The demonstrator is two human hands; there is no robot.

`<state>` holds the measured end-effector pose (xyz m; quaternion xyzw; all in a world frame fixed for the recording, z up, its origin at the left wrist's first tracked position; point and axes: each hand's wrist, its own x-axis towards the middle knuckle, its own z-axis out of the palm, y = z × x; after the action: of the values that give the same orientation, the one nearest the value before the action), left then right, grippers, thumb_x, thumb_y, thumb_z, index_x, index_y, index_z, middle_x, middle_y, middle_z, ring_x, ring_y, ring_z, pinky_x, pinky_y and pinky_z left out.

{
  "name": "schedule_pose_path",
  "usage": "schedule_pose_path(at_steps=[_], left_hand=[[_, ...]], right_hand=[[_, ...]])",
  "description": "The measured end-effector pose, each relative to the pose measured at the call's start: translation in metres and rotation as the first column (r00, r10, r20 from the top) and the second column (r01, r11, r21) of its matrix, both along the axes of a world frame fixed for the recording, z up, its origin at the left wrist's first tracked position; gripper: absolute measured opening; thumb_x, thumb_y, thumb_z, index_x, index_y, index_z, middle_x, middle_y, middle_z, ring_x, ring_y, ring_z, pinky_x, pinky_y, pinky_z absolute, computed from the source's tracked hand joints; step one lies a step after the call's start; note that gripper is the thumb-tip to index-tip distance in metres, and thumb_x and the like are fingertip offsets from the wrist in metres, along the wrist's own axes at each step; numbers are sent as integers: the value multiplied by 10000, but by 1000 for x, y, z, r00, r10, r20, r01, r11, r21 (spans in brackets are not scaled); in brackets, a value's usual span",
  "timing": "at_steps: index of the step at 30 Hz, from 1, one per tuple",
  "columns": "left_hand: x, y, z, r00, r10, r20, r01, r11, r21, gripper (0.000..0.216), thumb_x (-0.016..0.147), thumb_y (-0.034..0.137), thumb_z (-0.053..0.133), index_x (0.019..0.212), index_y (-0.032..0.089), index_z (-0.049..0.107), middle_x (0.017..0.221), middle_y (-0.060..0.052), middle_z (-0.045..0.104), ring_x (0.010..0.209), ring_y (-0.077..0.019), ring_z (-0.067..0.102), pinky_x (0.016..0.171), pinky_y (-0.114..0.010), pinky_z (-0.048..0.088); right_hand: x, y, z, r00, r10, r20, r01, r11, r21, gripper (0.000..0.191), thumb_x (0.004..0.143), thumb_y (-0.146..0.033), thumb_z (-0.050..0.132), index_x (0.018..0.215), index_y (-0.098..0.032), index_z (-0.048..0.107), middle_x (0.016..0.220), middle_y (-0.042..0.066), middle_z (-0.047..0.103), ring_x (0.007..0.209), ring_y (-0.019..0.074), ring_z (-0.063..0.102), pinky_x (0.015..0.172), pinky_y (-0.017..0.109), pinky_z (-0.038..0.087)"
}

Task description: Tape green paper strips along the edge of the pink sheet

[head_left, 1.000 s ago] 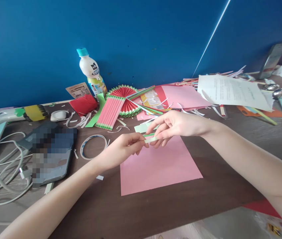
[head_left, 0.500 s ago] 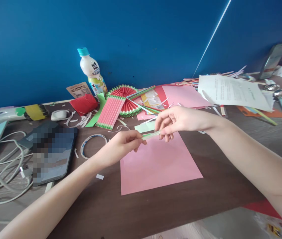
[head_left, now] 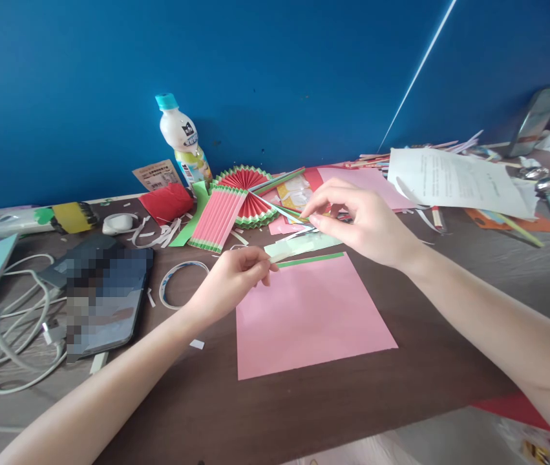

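Pale strip (head_left: 277, 256) — end inside pinched left grip (head_left: 242, 276); right grip (head_left: 370, 225) — hold unclear

"What's changed?"

"The right hand (head_left: 364, 226) is now farther from the left hand (head_left: 243, 271), nearer the back edge of the desk (head_left: 327, 400)."

"And the pink sheet (head_left: 313, 316)?"

"More green strip (head_left: 313, 259) shows along its far edge."

light: soft, diffuse | edges: stretched — top-right corner dim | dark screen (head_left: 112, 307): pixelated | white sheet (head_left: 459, 187): print blurred

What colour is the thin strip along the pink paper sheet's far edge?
Green strip; shows in the head view.
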<state>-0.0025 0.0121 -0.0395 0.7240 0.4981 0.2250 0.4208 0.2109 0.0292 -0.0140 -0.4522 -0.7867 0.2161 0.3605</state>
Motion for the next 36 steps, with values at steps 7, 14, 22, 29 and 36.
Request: schedule_pose_path(at_steps=[7,14,22,29,36], left_hand=[[1,-4,-4,998,-30,-59,30,1000,-8,210,798,289,455,686,176,591,710,5,619,625,-123,508,601,-242,394],[-8,7,3,987,-154,-56,146,982,-124,215,807,345,502,812,186,647,696,11,647,603,-111,529,601,-225,408],[-17,16,1,985,-171,28,173,966,-190,200,817,323,509,830,184,652,742,-8,676,616,-107,552,625,-216,436],[-13,12,-1,981,-195,0,191,957,-221,243,830,344,493,747,166,635,879,-21,690,568,-84,545,639,-229,444],[-6,5,3,973,-231,19,230,950,-211,236,824,376,515,808,175,639,779,3,690,563,-89,548,634,-238,438]], right_hand=[[-10,-6,-11,962,251,110,-236,963,-132,121,795,-289,562,845,-226,652,940,36,630,957,215,540,821,351,407],[6,10,-7,958,259,126,-200,913,-355,160,781,-357,560,767,-214,629,823,14,631,782,178,559,712,319,396],[39,38,-9,962,161,221,-65,919,-388,240,768,-421,556,806,-205,655,782,13,619,670,146,522,629,300,369],[11,17,-11,951,137,278,-160,985,61,192,828,-260,503,920,-213,664,1024,53,644,1002,223,520,853,387,395],[-17,-4,-23,882,311,354,-353,934,60,132,829,-149,511,814,-179,639,894,53,665,997,210,544,882,377,394]])
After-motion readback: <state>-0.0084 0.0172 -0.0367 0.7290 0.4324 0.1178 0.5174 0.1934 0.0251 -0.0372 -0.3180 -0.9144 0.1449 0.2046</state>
